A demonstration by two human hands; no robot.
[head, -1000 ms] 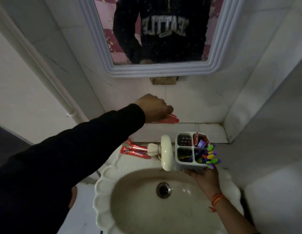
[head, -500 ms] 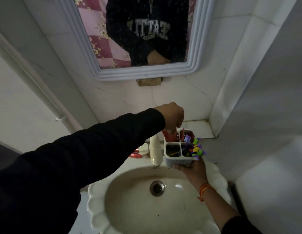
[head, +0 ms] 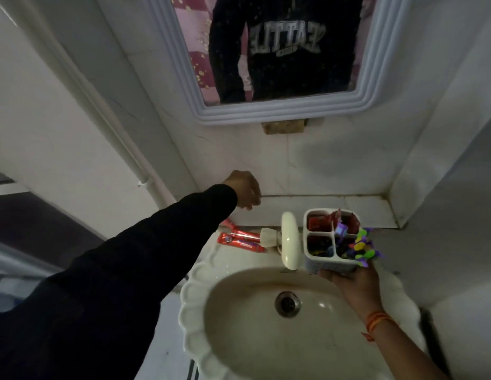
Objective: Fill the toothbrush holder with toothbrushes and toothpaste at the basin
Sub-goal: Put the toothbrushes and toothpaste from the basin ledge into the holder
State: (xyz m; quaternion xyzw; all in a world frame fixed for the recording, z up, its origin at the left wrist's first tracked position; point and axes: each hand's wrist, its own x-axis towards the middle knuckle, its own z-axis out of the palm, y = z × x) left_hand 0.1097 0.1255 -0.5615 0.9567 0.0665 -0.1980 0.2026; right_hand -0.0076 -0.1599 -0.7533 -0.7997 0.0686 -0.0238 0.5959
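Note:
My right hand grips the white four-compartment toothbrush holder from below, over the basin's back right rim. Red toothpaste tubes stand in its two back compartments. Toothbrushes with purple, green and yellow ends stick out of the front right one. My left hand, in a black sleeve, hovers near the back wall, fingers loosely curled down with nothing seen in it. Just below it, two more red toothpaste tubes lie on the basin's back left ledge.
The cream tap stands between the loose tubes and the holder. The scalloped basin with its drain lies below. A framed mirror hangs above, a tiled ledge runs behind, and a white pipe runs down the left wall.
My left hand dropped a red toothpaste tube into the holder's back left compartment, then moved away to the left, empty. My right hand kept hold of the holder.

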